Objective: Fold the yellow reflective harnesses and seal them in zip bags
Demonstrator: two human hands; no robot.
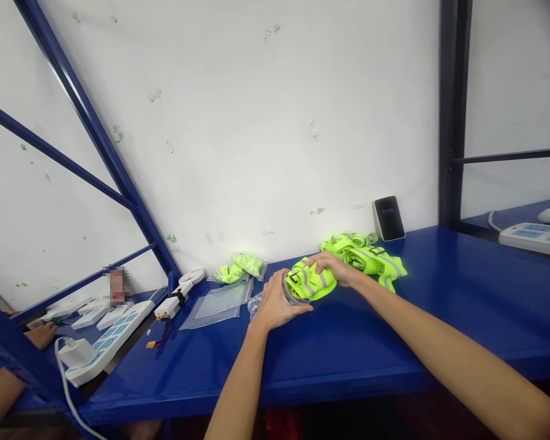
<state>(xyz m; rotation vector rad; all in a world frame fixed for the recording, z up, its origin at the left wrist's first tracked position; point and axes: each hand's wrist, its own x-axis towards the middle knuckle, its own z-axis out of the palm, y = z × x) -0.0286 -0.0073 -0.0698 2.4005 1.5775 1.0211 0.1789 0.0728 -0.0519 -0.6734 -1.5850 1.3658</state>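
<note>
A rolled fluorescent yellow reflective strap bundle (pixel 311 278) with silver stripes is between my hands, above the blue table. My left hand (pixel 273 303) is wrapped round the mouth of a clear zip bag (pixel 293 297), whose rim lies against the bundle's left and lower side. At the bundle's upper right, my right hand (pixel 333 267) has its fingers curled over it. Most of the bag is hidden by my left hand. Just behind my right hand lie more loose reflective straps (pixel 371 260), partly unrolled, with black parts on them.
Flat clear zip bags (pixel 217 305) lie left of my hands, with bagged yellow straps (pixel 241 267) behind them. Further left are a white handheld fan (pixel 190 281) and a wired connector (pixel 158 342). A dark-screened device (pixel 388 218) leans near the wall. A co-worker's hand (pixel 42 335) and power strip (pixel 112 342) are far left.
</note>
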